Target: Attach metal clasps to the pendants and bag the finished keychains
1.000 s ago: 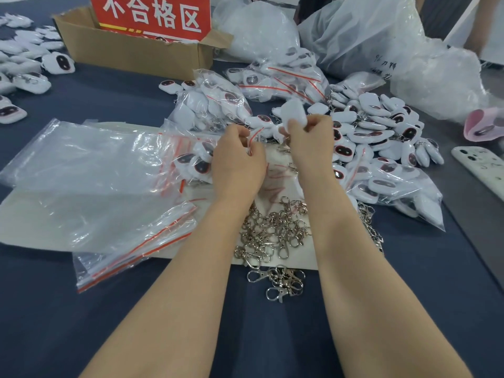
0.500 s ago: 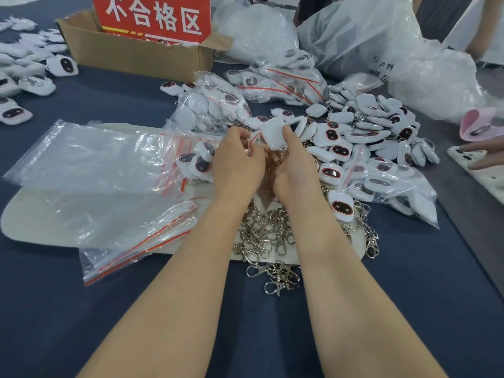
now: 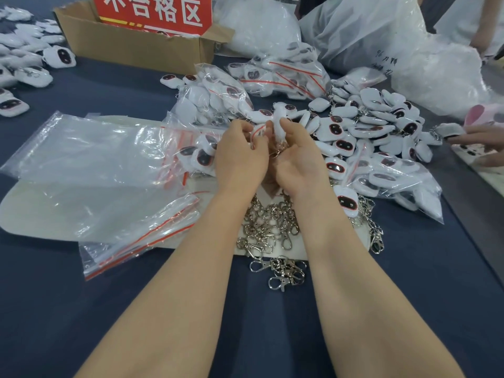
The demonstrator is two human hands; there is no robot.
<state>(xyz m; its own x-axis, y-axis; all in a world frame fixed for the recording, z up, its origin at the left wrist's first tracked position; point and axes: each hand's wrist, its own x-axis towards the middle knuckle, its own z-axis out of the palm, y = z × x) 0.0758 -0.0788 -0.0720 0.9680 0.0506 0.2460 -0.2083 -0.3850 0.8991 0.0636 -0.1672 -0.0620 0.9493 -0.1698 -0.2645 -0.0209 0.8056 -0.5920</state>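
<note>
- While the left hand (image 3: 240,156) pinches the red-striped mouth of a small bag (image 3: 257,131), the right hand (image 3: 298,159) grips a white pendant (image 3: 280,123) right at that opening. A clasp (image 3: 276,154) dangles between the palms, so my read is that a finished keychain is being fed into the bag.
- The hands work close together, probably so the mouth gapes and the piece goes straight in.
- The loose clasps (image 3: 268,225) lie heaped between the forearms, near for the next pick. The empty bags (image 3: 90,170) lie to the left and the loose pendants (image 3: 368,124) to the right, each on the side of the hand that would take it.
- Filled bags (image 3: 387,181) crowd in just beside the right wrist, and more lie beyond the fingertips, so room ahead and to the right is tight.
- The open room is the dark table (image 3: 81,309) toward the body. A few clasps already lie off the front edge of the pale board (image 3: 41,214).
- Another person's hand (image 3: 480,137) reaches in at the far right — well apart, but on the side where filled bags would be set down.
</note>
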